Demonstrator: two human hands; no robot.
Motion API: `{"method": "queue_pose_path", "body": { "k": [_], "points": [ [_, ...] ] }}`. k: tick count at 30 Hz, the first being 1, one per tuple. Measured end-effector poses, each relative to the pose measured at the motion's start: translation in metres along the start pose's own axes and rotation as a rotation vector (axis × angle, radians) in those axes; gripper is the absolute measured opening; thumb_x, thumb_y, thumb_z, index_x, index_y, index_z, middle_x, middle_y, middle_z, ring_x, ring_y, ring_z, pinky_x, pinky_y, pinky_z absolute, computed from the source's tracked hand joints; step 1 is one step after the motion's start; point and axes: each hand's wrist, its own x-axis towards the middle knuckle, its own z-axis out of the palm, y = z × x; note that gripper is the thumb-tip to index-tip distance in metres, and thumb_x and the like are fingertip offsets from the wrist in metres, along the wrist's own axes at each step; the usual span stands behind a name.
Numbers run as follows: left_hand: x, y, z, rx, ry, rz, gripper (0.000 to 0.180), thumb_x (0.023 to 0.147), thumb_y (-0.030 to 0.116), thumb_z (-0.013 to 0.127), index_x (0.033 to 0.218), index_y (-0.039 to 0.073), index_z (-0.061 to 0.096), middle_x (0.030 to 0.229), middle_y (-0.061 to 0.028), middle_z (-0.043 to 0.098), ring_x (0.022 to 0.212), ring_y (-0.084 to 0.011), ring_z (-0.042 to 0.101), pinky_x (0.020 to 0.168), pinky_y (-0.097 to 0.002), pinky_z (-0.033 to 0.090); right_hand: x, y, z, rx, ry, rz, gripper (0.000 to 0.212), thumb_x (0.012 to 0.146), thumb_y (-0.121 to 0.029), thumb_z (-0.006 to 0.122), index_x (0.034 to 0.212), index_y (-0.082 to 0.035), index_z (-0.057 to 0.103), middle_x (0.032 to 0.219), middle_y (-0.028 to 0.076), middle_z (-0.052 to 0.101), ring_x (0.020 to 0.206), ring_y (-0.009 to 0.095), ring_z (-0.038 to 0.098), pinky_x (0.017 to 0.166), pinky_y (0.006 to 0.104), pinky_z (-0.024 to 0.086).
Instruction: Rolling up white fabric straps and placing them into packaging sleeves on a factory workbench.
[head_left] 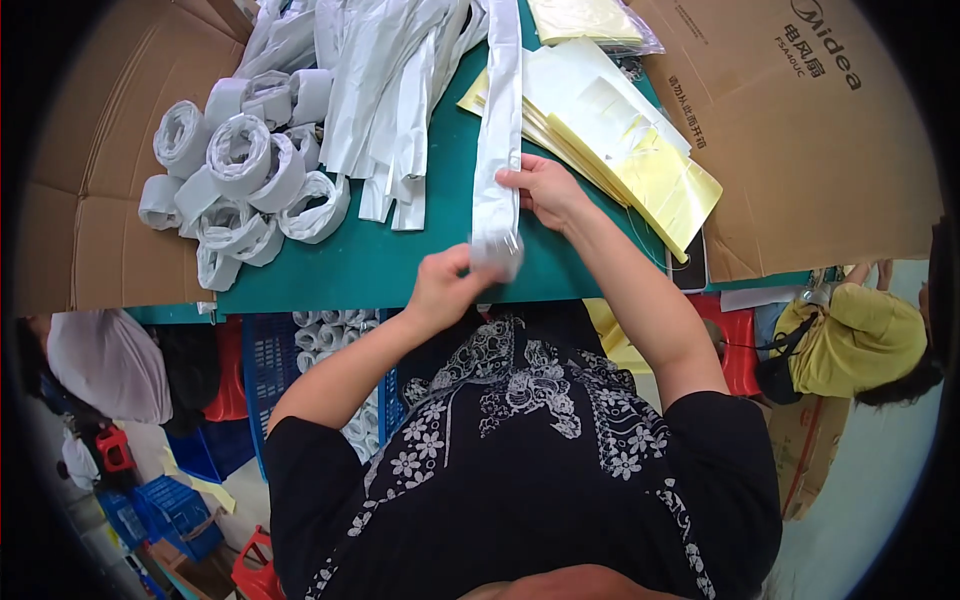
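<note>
rolls [240,187] left, sheets [640,165] right; strip [497,120] runs lengthwise away from the person [530,470], gripped by left hand [447,288] and right hand [550,192].

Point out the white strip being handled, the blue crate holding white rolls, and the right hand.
White strip [498,120]: head view, middle of its flat length.
Blue crate [270,370]: head view, its left wall.
Right hand [549,192]: head view, middle of the hand.

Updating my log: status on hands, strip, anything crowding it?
Left hand at blurred end of white strip. Right hand pinching its right edge. Yellow sheets close on right.
</note>
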Motion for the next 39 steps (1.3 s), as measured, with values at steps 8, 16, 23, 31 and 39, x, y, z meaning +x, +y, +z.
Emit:
{"method": "queue_pose_path", "body": {
  "k": [8, 16, 23, 31, 39],
  "points": [
    [0.031, 0.016, -0.001, -0.789, 0.096, -0.728, 0.030, 0.083, 0.019, 0.055, 0.106, 0.000, 0.058, 0.096, -0.0067, 0.064, 0.081, -0.0167, 0.062, 0.075, -0.0321, 0.047, -0.012, 0.015, -0.009, -0.211, -0.135, -0.180, 0.025, 0.088, -0.013, 0.056, 0.110, -0.001, 0.059, 0.096, 0.004, 0.064, 0.083, 0.010, 0.059, 0.076, 0.0252, 0.048],
    [0.051, 0.023, -0.009, -0.807, 0.026, -0.875, 0.029, 0.087, 0.024, 0.052, 0.106, 0.002, 0.056, 0.098, -0.0078, 0.063, 0.080, -0.0177, 0.062, 0.075, -0.0345, 0.050, -0.043, 0.018, -0.017, -0.558, -0.328, -0.335, 0.020, 0.084, -0.019, 0.061, 0.090, 0.000, 0.063, 0.072, -0.002, 0.058, 0.065, 0.003, 0.046, 0.057, 0.0221, 0.039],
    [0.047, 0.012, -0.010, -0.772, -0.043, -0.793, 0.042, 0.092, 0.039, 0.048, 0.106, 0.001, 0.057, 0.096, -0.0073, 0.063, 0.080, -0.0177, 0.063, 0.075, -0.0309, 0.049, -0.065, 0.041, -0.004, -0.467, 0.049, -0.249, 0.022, 0.083, -0.020, 0.063, 0.085, 0.001, 0.064, 0.072, 0.004, 0.064, 0.064, 0.008, 0.059, 0.054, 0.0241, 0.046],
    [0.019, 0.000, -0.004, 0.538, -0.042, 0.611, 0.038, 0.067, 0.013, 0.073, 0.101, 0.003, 0.061, 0.106, -0.0109, 0.057, 0.103, -0.0300, 0.051, 0.087, -0.0387, 0.043, -0.096, 0.037, 0.019, 0.253, 0.150, 0.332, 0.025, 0.092, -0.023, 0.045, 0.100, -0.002, 0.057, 0.091, 0.009, 0.064, 0.080, 0.017, 0.063, 0.071, 0.0330, 0.053],
    [0.007, 0.002, 0.005, 0.252, -0.168, 0.578, 0.015, 0.071, 0.006, 0.067, 0.086, 0.005, 0.067, 0.081, -0.0091, 0.065, 0.071, -0.0284, 0.064, 0.064, -0.0327, 0.050, -0.079, 0.042, -0.002, 0.459, -0.233, 0.063, 0.042, 0.087, -0.009, 0.048, 0.127, -0.002, 0.039, 0.119, 0.010, 0.054, 0.106, 0.020, 0.056, 0.092, 0.0342, 0.046]
  ]
}}
